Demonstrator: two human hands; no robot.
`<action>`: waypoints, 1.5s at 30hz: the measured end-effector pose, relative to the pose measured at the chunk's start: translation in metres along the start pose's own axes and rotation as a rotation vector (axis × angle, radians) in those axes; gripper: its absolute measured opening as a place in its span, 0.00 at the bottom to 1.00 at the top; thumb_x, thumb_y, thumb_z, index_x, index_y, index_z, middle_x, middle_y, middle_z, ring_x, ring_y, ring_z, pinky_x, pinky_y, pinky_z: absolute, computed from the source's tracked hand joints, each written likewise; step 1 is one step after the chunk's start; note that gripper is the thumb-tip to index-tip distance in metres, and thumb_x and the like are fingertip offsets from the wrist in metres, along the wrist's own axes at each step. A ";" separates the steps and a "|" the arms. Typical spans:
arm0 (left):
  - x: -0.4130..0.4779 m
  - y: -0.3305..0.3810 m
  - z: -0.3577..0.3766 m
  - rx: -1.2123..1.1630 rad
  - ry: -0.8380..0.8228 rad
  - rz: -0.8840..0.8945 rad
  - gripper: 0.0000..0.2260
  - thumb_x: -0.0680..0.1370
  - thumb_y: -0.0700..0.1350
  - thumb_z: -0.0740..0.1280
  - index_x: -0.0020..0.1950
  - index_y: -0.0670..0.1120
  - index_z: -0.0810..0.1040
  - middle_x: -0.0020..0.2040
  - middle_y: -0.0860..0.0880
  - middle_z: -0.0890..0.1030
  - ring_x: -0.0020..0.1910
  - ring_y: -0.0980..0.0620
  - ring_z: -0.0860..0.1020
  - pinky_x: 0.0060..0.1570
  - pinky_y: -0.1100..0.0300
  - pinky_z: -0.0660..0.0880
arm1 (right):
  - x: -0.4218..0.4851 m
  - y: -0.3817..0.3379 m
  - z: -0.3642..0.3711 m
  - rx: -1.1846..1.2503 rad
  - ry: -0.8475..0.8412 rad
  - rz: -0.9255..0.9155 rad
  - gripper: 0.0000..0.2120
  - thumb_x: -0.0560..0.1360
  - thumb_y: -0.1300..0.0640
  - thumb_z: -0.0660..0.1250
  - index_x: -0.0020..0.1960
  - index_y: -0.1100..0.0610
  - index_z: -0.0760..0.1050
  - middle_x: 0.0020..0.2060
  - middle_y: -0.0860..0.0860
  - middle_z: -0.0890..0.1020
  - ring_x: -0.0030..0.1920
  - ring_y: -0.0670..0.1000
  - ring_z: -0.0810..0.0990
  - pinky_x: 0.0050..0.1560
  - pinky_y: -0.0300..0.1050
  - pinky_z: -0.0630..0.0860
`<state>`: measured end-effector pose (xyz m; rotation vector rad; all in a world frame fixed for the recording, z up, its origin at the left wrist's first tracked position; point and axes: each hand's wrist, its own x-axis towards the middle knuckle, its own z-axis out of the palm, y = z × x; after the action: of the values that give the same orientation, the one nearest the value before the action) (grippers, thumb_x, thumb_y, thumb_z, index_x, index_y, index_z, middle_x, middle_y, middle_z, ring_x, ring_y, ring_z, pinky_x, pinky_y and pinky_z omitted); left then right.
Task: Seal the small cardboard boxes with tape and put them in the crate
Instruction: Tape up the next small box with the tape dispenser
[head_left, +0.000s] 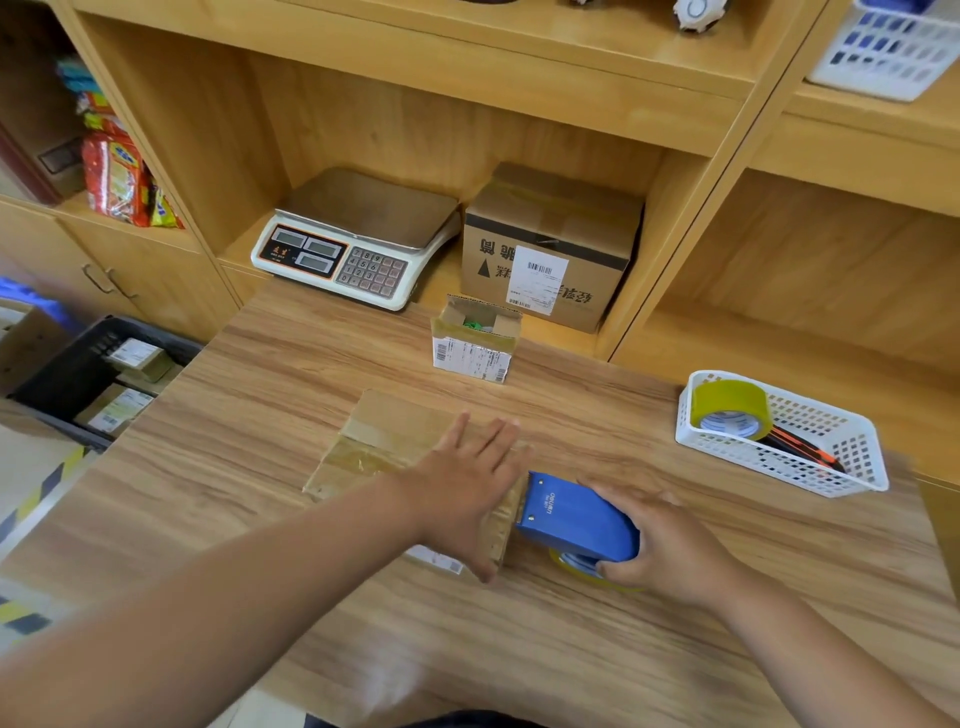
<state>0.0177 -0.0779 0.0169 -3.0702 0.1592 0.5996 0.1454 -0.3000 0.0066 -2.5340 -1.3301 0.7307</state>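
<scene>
A flat cardboard box (382, 441) lies on the wooden table (260, 384), with clear tape across its top. My left hand (467, 486) presses flat on the box's right part, fingers straight. My right hand (670, 545) grips a blue tape dispenser (576, 519) whose front edge meets the right side of the box. A second small box (475, 340) stands behind, its top flaps open and a label on its front. The black crate (67, 374) sits low at the left beside the table and holds several labelled boxes.
A white basket (810, 457) with a yellowish tape roll (730, 410) stands at the right of the table. On the shelf behind are a weighing scale (353, 239) and a larger cardboard box (550, 244). Snack packets (117, 176) fill the left shelf.
</scene>
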 end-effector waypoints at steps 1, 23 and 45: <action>0.005 0.003 -0.001 0.007 -0.002 0.000 0.59 0.63 0.73 0.67 0.77 0.44 0.37 0.78 0.41 0.38 0.76 0.43 0.34 0.71 0.37 0.37 | -0.002 0.000 0.002 0.014 0.024 0.003 0.41 0.57 0.32 0.60 0.71 0.35 0.58 0.62 0.34 0.72 0.61 0.40 0.71 0.60 0.35 0.58; -0.070 -0.058 -0.020 -0.509 0.311 0.054 0.54 0.60 0.63 0.76 0.76 0.58 0.46 0.77 0.54 0.49 0.76 0.56 0.47 0.72 0.65 0.45 | -0.028 -0.098 -0.069 -0.032 0.157 0.017 0.38 0.64 0.41 0.72 0.65 0.24 0.53 0.59 0.28 0.66 0.56 0.38 0.59 0.57 0.30 0.57; -0.127 -0.177 0.038 -0.451 0.292 0.007 0.45 0.65 0.76 0.49 0.76 0.53 0.59 0.75 0.62 0.42 0.70 0.66 0.29 0.69 0.65 0.28 | 0.062 -0.257 -0.075 -0.386 0.037 -0.135 0.31 0.72 0.32 0.59 0.70 0.26 0.48 0.49 0.41 0.68 0.54 0.49 0.60 0.48 0.40 0.58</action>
<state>-0.0950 0.1121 0.0277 -3.5830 0.0383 0.2006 0.0277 -0.0959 0.1487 -2.6850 -1.7544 0.4319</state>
